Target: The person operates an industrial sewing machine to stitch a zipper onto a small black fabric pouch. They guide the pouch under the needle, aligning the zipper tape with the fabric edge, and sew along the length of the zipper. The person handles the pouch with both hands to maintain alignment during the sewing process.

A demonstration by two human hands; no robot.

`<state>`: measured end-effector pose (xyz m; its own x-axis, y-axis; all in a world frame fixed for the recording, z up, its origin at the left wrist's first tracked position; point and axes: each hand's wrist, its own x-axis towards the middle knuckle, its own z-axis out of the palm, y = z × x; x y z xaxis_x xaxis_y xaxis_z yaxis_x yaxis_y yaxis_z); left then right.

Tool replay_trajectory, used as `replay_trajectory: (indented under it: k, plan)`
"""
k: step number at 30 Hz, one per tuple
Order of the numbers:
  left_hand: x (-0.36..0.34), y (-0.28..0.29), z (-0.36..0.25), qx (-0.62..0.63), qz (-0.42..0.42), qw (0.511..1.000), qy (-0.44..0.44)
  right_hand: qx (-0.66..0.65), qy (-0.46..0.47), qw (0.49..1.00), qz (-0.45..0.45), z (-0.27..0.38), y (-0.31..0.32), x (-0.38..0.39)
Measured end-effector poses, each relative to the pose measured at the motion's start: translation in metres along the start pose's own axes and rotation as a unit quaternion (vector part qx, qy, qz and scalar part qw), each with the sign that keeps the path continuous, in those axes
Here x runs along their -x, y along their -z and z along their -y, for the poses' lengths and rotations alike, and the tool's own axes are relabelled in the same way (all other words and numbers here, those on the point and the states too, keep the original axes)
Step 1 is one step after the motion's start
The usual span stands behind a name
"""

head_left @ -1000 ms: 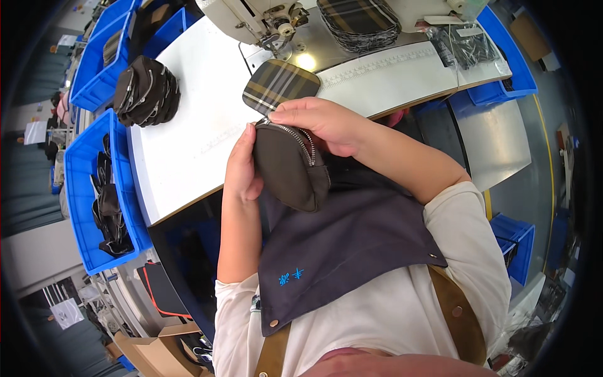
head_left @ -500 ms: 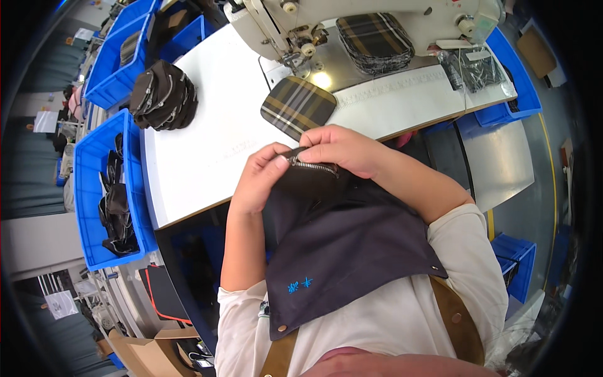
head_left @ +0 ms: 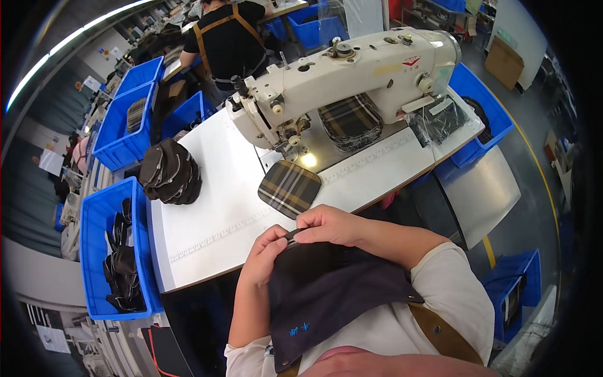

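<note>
One dark zippered pouch is held just off the front edge of the bench, zipped edge toward it; its long axis is lost against the dark apron. It is pinched by the left hand and right hand, thumbs nearest the body. One plaid panel is laid by that edge; one pouch pile is set at the left edge.

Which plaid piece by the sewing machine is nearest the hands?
The single plaid piece lying by the right hand; the others are stacked under the machine's arm.
</note>
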<state>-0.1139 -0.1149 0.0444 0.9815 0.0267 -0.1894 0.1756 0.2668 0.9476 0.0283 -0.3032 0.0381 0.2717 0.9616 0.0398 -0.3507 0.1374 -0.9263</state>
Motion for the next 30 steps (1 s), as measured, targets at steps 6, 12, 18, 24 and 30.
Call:
replay_trajectory:
  k: [6, 12, 18, 24, 30]
  plan:
    - [0.017, 0.009, 0.015, 0.054, -0.024, 0.998, -0.005, -0.024, 0.041, 0.999, -0.019, 0.013, -0.002, 0.006]
    - [0.025, 0.01, 0.028, 0.099, -0.069, 0.991, -0.051, 0.008, 0.037, 0.999, 0.003, 0.019, 0.006, -0.004]
    - [0.022, -0.001, 0.017, 0.069, -0.037, 0.996, -0.049, 0.077, -0.054, 0.993, 0.066, 0.014, 0.004, -0.012]
    - [0.022, 0.0, 0.024, 0.043, -0.002, 0.996, -0.072, -0.019, 0.026, 0.999, -0.02, 0.027, -0.003, -0.008]
    - [0.018, 0.015, 0.032, 0.259, -0.142, 0.946, -0.133, -0.124, 0.023, 0.991, 0.045, 0.008, 0.007, -0.007]
